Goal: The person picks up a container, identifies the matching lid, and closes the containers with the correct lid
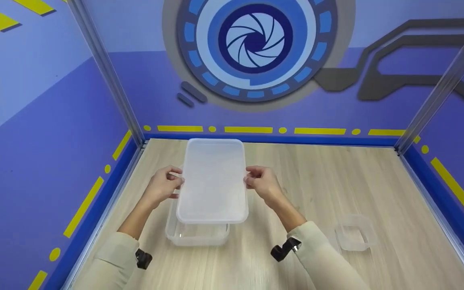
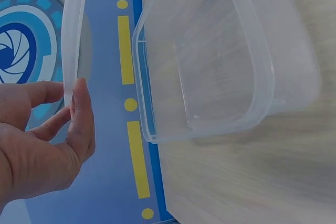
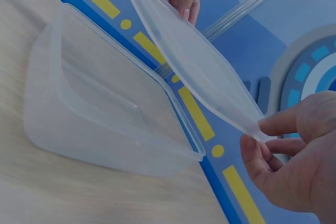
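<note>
Pinching the left long edge of a frosted white, rectangular plastic lid (image 1: 214,181), my left hand (image 1: 160,187) has its thumb and fingertips drawn together on either side of the thin rim. My right hand (image 1: 263,183) pinches the opposite long edge in the same way, fingers bent, the gap between the tips no wider than the lid itself. I hold the lid above a clear, rectangular, deep plastic container (image 1: 199,239), apart from its rim; from my head it covers most of that container, whose near end shows below the lid.

Counting up, I have two hands on one lid, and two containers on the pale wood-grain table (image 1: 316,181): the large one under the lid and one small, clear, round-cornered plastic box (image 1: 365,233), well apart to my right. Two cream sleeves (image 1: 324,253) cover my forearms, and two small black devices (image 1: 143,259) sit at the cuffs, one on each arm.
</note>
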The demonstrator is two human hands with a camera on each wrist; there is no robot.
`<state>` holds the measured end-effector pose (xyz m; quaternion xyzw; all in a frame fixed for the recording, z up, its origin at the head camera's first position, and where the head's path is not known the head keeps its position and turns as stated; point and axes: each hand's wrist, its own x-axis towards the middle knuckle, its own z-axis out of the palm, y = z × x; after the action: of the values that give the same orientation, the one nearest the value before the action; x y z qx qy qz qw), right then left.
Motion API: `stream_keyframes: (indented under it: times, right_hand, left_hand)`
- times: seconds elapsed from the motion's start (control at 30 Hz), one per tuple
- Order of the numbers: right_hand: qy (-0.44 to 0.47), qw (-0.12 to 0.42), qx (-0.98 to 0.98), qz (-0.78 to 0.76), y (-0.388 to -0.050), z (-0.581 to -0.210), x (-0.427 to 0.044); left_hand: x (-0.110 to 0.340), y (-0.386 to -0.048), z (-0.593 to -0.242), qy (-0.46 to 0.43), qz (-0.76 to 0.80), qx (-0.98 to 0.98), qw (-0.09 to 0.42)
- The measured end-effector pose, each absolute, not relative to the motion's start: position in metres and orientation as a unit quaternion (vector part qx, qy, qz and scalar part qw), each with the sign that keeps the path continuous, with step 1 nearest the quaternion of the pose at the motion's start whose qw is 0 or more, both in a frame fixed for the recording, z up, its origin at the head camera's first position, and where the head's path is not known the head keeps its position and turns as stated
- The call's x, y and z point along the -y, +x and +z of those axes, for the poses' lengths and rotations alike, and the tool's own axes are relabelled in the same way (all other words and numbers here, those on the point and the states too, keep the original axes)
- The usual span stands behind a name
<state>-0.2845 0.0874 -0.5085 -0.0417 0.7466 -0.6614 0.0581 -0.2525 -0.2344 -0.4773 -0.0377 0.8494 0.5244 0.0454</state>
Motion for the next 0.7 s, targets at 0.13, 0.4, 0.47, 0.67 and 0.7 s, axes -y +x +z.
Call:
stream_keyframes:
  times: [0.13,0.4,0.47,0.67,0.7]
  right_hand:
    - [-0.042,0.063,-0.745,-0.663,-0.285,-0.509,-0.082]
    - [-0.049,0.061,-0.751,-0.655,-0.283,-0.509,-0.072]
    - [-0.051,0.059,-0.750,-0.657,-0.284,-0.509,-0.069]
    - [-0.060,0.061,-0.752,-0.654,-0.283,-0.511,-0.065]
    - [-0.063,0.061,-0.753,-0.652,-0.283,-0.512,-0.065]
  left_hand:
    - [0.240,-0.251,-0.476,-0.035,0.516,-0.854,0.051]
    - [0.248,-0.249,-0.476,-0.041,0.518,-0.853,0.052]
    - [0.250,-0.248,-0.476,-0.045,0.521,-0.851,0.052]
    - [0.254,-0.247,-0.479,-0.051,0.513,-0.856,0.048]
    - [0.254,-0.247,-0.480,-0.051,0.511,-0.857,0.046]
